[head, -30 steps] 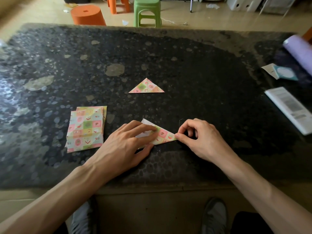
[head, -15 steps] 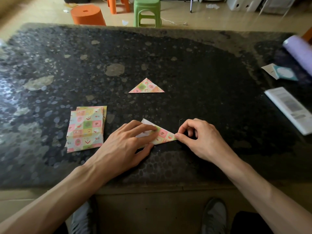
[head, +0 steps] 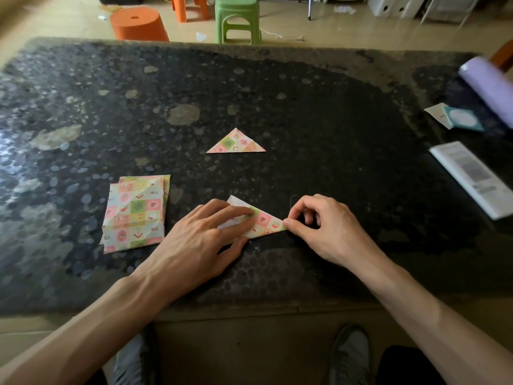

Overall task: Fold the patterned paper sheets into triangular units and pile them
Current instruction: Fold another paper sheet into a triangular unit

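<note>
Nothing has moved: my left hand [head: 194, 243] presses flat on the half-folded paper [head: 263, 225] on the counter [head: 333, 120], my right hand [head: 324, 229] pinches its corner. Mid-crease; next, pile it on the triangle [head: 236, 143].

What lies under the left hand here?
A partly folded patterned sheet: its white corner and patterned right tip show beyond the left hand. The part beneath palm and fingers is hidden.

Glossy speckled stone table [head: 305, 112], paper sheets [head: 133, 215]
</note>
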{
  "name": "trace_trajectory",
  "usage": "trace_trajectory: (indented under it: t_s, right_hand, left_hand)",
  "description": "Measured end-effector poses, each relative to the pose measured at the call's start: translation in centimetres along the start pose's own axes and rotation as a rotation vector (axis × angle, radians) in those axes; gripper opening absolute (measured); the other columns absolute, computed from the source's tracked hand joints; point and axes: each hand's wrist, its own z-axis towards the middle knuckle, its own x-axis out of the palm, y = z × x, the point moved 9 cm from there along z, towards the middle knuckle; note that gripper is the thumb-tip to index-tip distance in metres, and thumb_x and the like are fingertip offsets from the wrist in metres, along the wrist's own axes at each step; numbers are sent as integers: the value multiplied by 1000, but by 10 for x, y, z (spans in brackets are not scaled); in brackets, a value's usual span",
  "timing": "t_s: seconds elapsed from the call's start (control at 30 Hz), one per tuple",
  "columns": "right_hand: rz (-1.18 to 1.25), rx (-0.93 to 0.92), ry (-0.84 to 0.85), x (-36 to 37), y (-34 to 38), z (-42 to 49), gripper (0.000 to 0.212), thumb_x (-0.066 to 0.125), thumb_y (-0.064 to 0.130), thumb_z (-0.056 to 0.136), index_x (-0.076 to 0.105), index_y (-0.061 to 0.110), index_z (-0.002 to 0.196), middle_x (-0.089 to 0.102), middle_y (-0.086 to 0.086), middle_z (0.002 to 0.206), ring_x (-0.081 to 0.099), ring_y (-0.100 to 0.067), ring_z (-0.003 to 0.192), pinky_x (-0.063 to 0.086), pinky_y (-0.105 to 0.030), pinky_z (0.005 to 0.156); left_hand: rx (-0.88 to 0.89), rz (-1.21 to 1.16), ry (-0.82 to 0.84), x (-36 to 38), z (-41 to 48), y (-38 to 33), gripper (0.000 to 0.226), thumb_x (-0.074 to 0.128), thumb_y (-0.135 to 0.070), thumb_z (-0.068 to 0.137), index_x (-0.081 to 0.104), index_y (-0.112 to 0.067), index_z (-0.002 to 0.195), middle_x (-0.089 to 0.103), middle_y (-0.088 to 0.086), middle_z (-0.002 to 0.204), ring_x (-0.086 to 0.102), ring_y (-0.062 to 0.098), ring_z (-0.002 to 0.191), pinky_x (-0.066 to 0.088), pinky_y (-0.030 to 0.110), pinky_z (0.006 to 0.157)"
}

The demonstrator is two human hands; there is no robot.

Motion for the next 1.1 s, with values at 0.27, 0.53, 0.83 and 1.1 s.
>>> trace_trajectory:
  t_s: [0.27,0.53,0.83,1.1]
  right_hand:
    - [-1,-5,-4,1,-1,0,15,75,46,91,65,35,88,54,12,85,49,-3,78,33,-21,62]
    - [-20,-2,-11,1,-2,0,15,75,46,91,65,36,89,54,13,85,49,-2,78,33,-20,61]
    - [-6,8,-21,-1,-3,0,18,77,47,89,63,37,93,56,10,82,53,-5,75,35,-21,61]
    - [-34,38,-75,4,-2,-3,38,69,71,81,59,36,92,52,13,85,52,-5,86,45,-28,67]
  left_hand:
    - [-5,-16,5,1,1,2,37,56,-39,102,68,-25,134,62,-9,139,56,18,121,50,31,97]
    - [-51,-69,11,-2,2,2,35,49,-42,104,73,-29,127,63,-13,136,56,14,121,49,29,97]
    - [-206,-185,-95,2,5,12,25,61,-41,99,78,-31,116,67,-20,123,59,12,108,54,42,88]
    - [-217,-185,-102,4,4,11,27,67,-37,93,78,-30,117,68,-19,123,59,14,109,55,43,87]
